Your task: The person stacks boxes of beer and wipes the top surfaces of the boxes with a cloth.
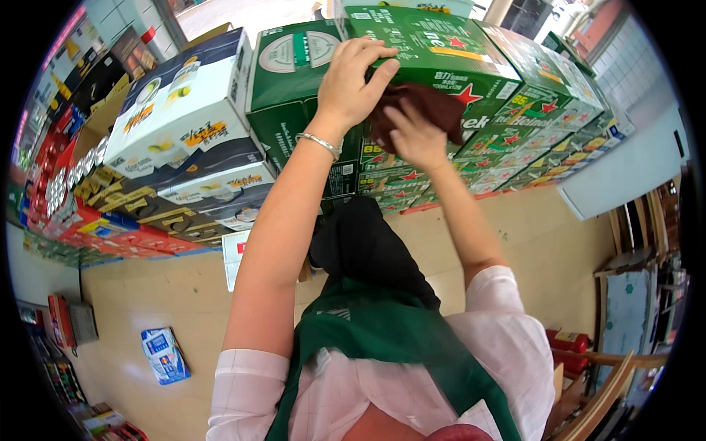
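In front of me stands a green beer carton with a red star on it, on top of a stack. My left hand, a silver bangle at its wrist, rests on the carton's near left corner with the thumb apart from the bent fingers. Against the carton's front face my right hand presses a dark brown cloth; this hand is smeared by motion. Left of it sits another green carton with a round pale emblem.
White-and-navy cartons are stacked to the left, more green cartons to the right. A white panel leans out at the right. A blue-and-white package lies on the tiled floor. A red fire extinguisher stands at the lower right.
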### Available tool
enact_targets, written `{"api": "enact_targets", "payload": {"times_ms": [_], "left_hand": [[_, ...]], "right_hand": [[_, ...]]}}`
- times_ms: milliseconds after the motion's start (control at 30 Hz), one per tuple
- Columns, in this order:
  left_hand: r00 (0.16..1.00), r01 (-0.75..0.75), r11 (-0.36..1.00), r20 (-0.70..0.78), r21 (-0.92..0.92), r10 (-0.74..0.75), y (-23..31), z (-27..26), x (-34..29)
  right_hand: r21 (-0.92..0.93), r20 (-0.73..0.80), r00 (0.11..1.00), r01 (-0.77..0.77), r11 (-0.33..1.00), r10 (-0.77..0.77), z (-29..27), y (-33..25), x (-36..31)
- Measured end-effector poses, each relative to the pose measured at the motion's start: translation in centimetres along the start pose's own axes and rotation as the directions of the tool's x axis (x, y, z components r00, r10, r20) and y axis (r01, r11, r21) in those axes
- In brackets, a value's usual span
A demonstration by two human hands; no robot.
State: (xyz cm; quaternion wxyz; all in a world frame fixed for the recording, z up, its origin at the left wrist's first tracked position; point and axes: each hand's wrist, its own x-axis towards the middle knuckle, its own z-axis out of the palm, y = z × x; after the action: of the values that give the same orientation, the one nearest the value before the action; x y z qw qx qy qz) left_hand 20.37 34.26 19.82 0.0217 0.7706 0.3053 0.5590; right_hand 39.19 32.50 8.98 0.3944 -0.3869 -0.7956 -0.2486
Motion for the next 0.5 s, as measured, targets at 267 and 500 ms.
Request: {"api": "enact_targets", "payload": {"times_ms": [267,500], "left_hand": [[1.0,-0.014,0.953,-0.015,0.304,0.019,1.3,1.0,-0.5],[0.995,-0.072,0.942,-0.037,0.327,0.089,0.9,1.4,-0.4]], "right_hand": [[0.086,-0.577,0.668,-0.523,0.848,0.47,-0.4,6.8,-0.4],[0.263,-0.55,0.328,-0.804,0.533,0.768,7.8,1.2,-5.2]]}}
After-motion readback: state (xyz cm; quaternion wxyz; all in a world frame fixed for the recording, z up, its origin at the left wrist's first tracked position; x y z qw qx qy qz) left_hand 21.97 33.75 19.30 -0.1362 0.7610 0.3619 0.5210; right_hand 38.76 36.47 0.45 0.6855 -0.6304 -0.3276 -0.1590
